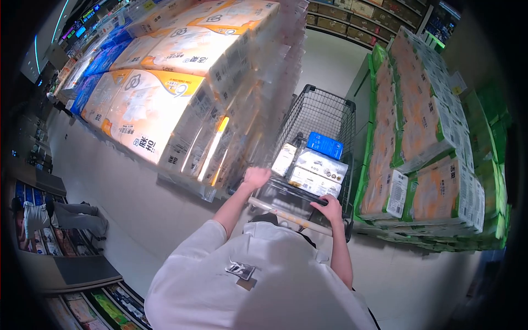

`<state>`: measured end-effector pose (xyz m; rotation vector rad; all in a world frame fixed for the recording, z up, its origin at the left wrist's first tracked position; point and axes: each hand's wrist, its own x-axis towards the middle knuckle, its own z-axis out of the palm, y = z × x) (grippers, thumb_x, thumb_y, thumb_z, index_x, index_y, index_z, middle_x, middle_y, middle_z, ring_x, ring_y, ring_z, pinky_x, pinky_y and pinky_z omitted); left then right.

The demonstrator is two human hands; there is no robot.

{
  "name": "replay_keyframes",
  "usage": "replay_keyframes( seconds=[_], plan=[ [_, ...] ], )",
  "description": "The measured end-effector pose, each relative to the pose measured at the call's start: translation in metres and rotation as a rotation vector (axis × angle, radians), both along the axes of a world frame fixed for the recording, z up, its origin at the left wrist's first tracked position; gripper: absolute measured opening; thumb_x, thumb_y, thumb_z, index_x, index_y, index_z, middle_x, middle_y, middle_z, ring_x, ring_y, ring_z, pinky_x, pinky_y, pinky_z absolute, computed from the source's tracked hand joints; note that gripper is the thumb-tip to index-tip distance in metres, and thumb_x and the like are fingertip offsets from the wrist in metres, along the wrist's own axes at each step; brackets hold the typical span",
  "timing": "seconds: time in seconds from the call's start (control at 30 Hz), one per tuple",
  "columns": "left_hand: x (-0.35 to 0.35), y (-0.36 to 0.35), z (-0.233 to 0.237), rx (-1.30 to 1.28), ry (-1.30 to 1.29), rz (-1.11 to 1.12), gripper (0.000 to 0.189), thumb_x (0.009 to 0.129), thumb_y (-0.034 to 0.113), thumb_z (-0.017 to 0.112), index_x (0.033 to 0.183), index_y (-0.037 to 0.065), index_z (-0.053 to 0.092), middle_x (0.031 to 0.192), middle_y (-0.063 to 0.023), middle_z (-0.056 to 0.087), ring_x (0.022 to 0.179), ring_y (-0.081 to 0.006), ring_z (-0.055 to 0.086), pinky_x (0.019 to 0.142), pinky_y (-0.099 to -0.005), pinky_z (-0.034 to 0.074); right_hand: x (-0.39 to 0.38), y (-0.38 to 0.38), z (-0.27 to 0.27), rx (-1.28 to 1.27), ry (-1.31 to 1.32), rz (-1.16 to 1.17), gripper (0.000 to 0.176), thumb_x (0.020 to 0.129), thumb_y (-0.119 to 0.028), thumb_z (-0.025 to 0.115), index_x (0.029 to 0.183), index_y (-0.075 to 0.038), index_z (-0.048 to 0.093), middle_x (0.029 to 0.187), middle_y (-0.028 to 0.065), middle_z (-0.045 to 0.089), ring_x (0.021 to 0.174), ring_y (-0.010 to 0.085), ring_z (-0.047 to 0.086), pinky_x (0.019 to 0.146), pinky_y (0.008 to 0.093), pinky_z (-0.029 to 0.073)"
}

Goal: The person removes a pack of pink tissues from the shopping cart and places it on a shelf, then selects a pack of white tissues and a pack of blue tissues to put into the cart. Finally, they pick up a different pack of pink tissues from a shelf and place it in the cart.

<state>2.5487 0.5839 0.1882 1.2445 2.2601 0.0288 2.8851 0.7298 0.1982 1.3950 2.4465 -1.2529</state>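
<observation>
A shopping cart (336, 114) of dark wire stands in front of me. In its basket lie a blue package (324, 146), a white package with printed labels (319, 170) and a smaller white package (284, 159). My right hand (330, 210) is closed over the black bar at the cart's near side, above the pale push handle (286, 214). At the cart's near left corner, my left hand (257, 177) is closed in a fist, close to the stacked goods; whatever it grips is hidden under the fingers.
A tall stack of plastic-wrapped orange-and-white packs (159, 104) rises at the left, near the cart. Green-and-white packs (429, 187) are piled at the right. Shelves with boxes (352, 25) stand at the far end. Another person (71, 216) is by shelves at the far left.
</observation>
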Motion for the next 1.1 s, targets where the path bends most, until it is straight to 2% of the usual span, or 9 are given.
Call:
replay_keyframes(
  seconds=[0.1, 0.2, 0.3, 0.4, 0.47, 0.53, 0.67, 0.73, 1.1],
  plan=[
    [0.002, 0.008, 0.004, -0.104, -0.070, 0.068, 0.048, 0.101, 0.047, 0.040, 0.112, 0.013, 0.072, 0.103, -0.0232, 0.072, 0.100, -0.0412, 0.069, 0.090, -0.0504, 0.053, -0.003, 0.008, -0.003, -0.018, -0.026, 0.000, 0.063, 0.071, -0.059, 0.084, 0.103, -0.005, 0.075, 0.108, 0.0106, 0.074, 0.104, 0.0283, 0.070, 0.091, 0.0390, 0.055],
    [0.021, -0.010, 0.030, 0.241, 0.040, -0.043, 0.043, 0.101, 0.042, 0.051, 0.123, 0.009, 0.068, 0.123, -0.0195, 0.068, 0.109, -0.0381, 0.066, 0.097, -0.0464, 0.051, -0.005, 0.013, 0.001, -0.053, -0.078, 0.019, 0.067, 0.070, -0.060, 0.084, 0.107, -0.005, 0.075, 0.111, 0.0140, 0.074, 0.108, 0.0300, 0.069, 0.093, 0.0405, 0.054],
    [0.052, -0.026, 0.107, 0.435, -0.481, 0.173, 0.040, 0.102, 0.034, 0.058, 0.133, 0.008, 0.061, 0.129, -0.0136, 0.065, 0.114, -0.0304, 0.065, 0.100, -0.0400, 0.049, -0.011, 0.022, 0.002, -0.089, -0.229, 0.151, 0.072, 0.071, -0.061, 0.083, 0.114, -0.005, 0.072, 0.117, 0.0175, 0.071, 0.113, 0.0331, 0.067, 0.098, 0.0425, 0.052],
    [0.076, -0.057, 0.148, 0.518, -1.096, 0.614, 0.039, 0.105, 0.031, 0.057, 0.132, 0.003, 0.060, 0.118, -0.0099, 0.068, 0.106, -0.0234, 0.067, 0.097, -0.0341, 0.051, -0.042, 0.041, 0.017, -0.108, -0.396, 0.415, 0.079, 0.075, -0.060, 0.081, 0.128, -0.004, 0.065, 0.131, 0.0203, 0.064, 0.122, 0.0351, 0.062, 0.104, 0.0436, 0.049],
    [0.074, -0.076, 0.180, 0.661, -1.198, 0.840, 0.033, 0.106, 0.027, 0.053, 0.126, 0.001, 0.061, 0.108, -0.0078, 0.068, 0.102, -0.0180, 0.067, 0.093, -0.0299, 0.051, -0.076, 0.043, 0.036, -0.089, -0.318, 0.507, 0.083, 0.080, -0.056, 0.079, 0.140, -0.003, 0.057, 0.141, 0.0209, 0.057, 0.127, 0.0351, 0.059, 0.106, 0.0441, 0.048],
    [0.059, -0.111, 0.184, 0.827, -1.276, 1.029, 0.029, 0.106, 0.025, 0.053, 0.122, 0.002, 0.060, 0.103, -0.0080, 0.068, 0.099, -0.0191, 0.068, 0.090, -0.0309, 0.052, -0.126, 0.042, 0.111, -0.141, 0.051, 0.530, 0.082, 0.086, -0.051, 0.076, 0.148, -0.005, 0.048, 0.148, 0.0202, 0.050, 0.133, 0.0355, 0.053, 0.111, 0.0430, 0.044],
    [0.020, -0.155, 0.229, 1.410, -1.072, 1.271, 0.025, 0.106, 0.027, 0.052, 0.114, 0.004, 0.059, 0.090, -0.0040, 0.061, 0.093, -0.0200, 0.063, 0.088, -0.0342, 0.049, -0.211, 0.037, 0.230, -0.120, 0.554, 0.581, 0.067, 0.094, -0.040, 0.071, 0.147, -0.005, 0.049, 0.147, 0.0146, 0.052, 0.136, 0.0309, 0.051, 0.113, 0.0420, 0.041],
    [0.004, -0.155, 0.256, 1.611, -0.787, 1.414, 0.028, 0.105, 0.030, 0.053, 0.122, 0.007, 0.055, 0.106, -0.0050, 0.059, 0.106, -0.0191, 0.058, 0.094, -0.0362, 0.047, -0.246, 0.037, 0.255, -0.080, 0.751, 0.563, 0.064, 0.096, -0.036, 0.069, 0.148, -0.005, 0.046, 0.149, 0.0134, 0.049, 0.136, 0.0282, 0.050, 0.114, 0.0425, 0.041],
    [-0.030, -0.107, 0.328, 1.536, -0.720, 1.197, 0.066, 0.099, 0.053, 0.060, 0.143, 0.007, 0.042, 0.141, -0.0087, 0.047, 0.132, -0.0208, 0.044, 0.110, -0.0439, 0.038, -0.369, 0.021, 0.282, -0.219, 0.966, 0.409, 0.092, 0.098, -0.065, 0.053, 0.155, 0.002, 0.028, 0.147, 0.0239, 0.043, 0.139, 0.0343, 0.045, 0.116, 0.0430, 0.037]
  ],
)
